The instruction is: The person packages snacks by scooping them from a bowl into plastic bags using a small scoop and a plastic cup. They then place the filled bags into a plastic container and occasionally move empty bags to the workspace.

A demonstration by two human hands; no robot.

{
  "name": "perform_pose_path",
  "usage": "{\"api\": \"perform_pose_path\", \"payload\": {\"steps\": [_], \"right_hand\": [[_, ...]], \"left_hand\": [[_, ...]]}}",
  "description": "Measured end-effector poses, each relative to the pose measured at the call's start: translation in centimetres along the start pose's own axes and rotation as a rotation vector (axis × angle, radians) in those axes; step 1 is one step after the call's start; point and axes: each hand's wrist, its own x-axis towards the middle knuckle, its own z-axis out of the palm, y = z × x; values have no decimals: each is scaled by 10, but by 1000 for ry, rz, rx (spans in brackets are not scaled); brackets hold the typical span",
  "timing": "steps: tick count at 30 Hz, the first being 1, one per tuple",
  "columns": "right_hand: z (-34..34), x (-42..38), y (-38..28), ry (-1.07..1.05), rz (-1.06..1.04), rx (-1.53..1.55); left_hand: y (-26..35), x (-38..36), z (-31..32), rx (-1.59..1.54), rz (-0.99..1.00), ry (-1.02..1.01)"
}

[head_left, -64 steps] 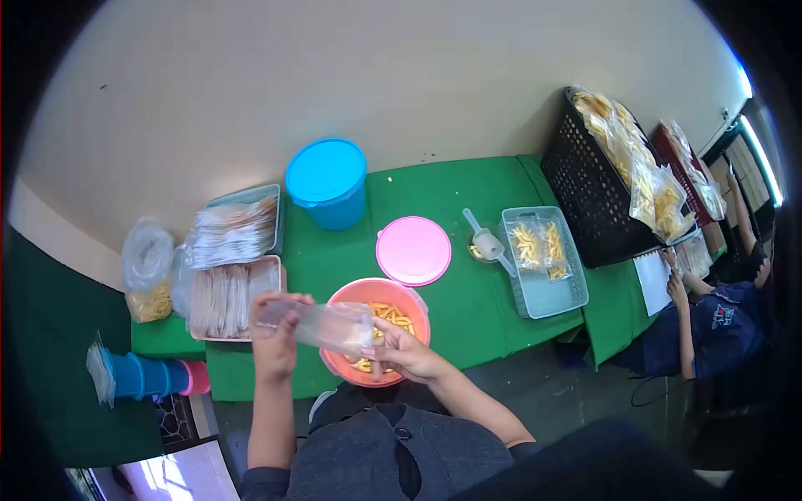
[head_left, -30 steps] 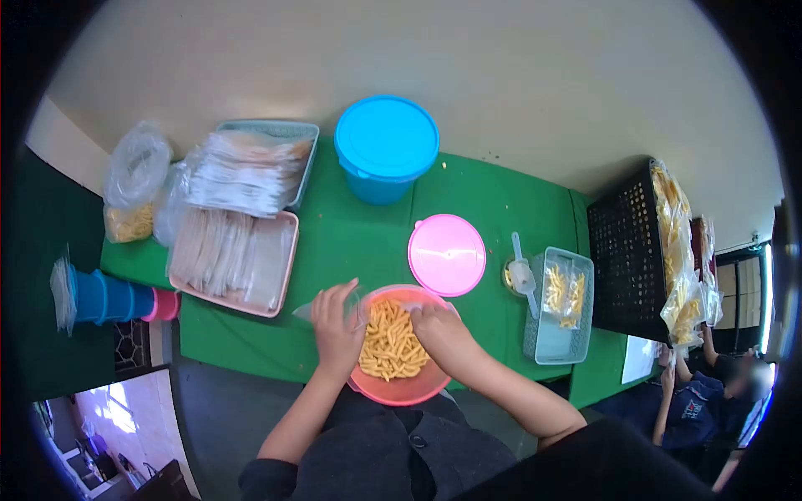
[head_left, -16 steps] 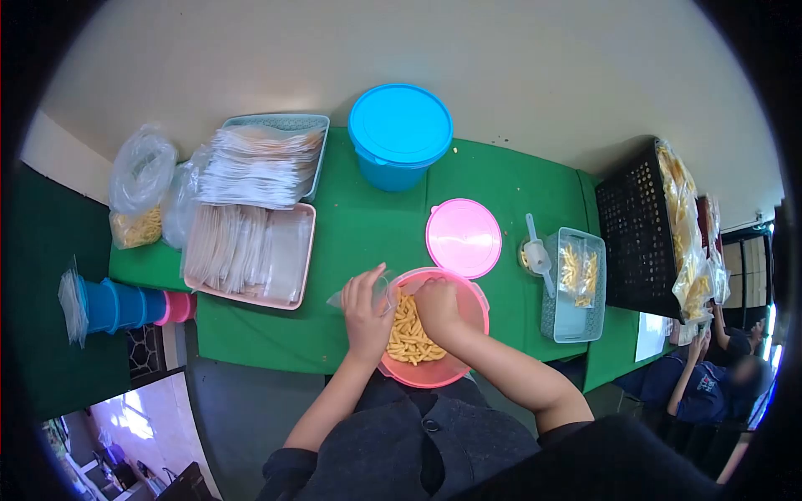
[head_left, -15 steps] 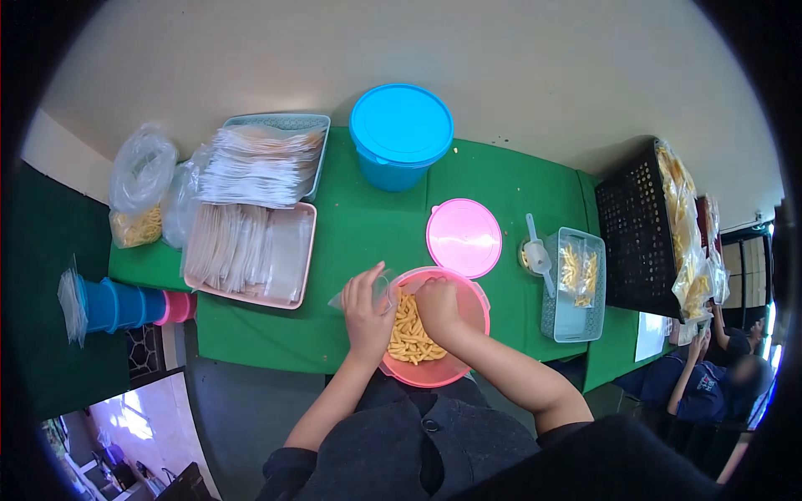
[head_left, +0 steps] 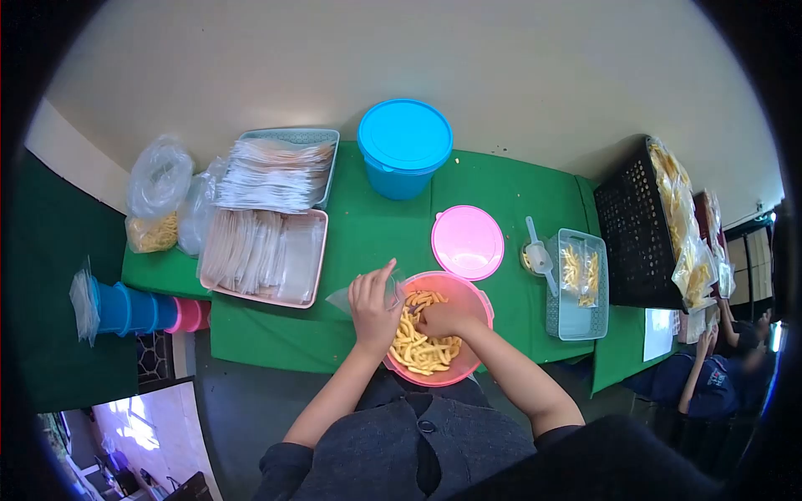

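Observation:
My left hand (head_left: 373, 307) is closed on a clear plastic bag (head_left: 341, 299) at the left rim of a pink bucket (head_left: 480, 338). Yellow, finger-shaped snack sticks (head_left: 422, 355) lie inside the bucket. My right hand (head_left: 444, 320) reaches in over the right rim and down among the sticks. Its fingertips are buried there, so their grip is hidden. Behind the bucket, a round pink lid (head_left: 468, 242) lies flat on the green cloth.
At left are a pink tray (head_left: 322, 259) and a blue-grey tray (head_left: 332, 171), both with stacked bags. A lidded blue tub (head_left: 401, 179) stands behind. Rightward are a white scoop (head_left: 537, 252), a basket with filled packets (head_left: 576, 324) and a black crate (head_left: 626, 230). A co-worker (head_left: 706, 384) sits far right.
My right hand has pushed forward and left into the snack sticks, stirring up the heap. The left hand still holds the bag near the rim. The whole view has shifted slightly.

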Motion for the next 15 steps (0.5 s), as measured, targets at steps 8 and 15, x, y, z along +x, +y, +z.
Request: {"api": "perform_pose_path", "payload": {"steps": [8, 15], "right_hand": [[-17, -12, 4, 295, -51, 526], [5, 7, 7, 428, 42, 1376]], "left_hand": [[7, 6, -3, -75, -31, 26], [9, 6, -3, -37, -29, 59]]}}
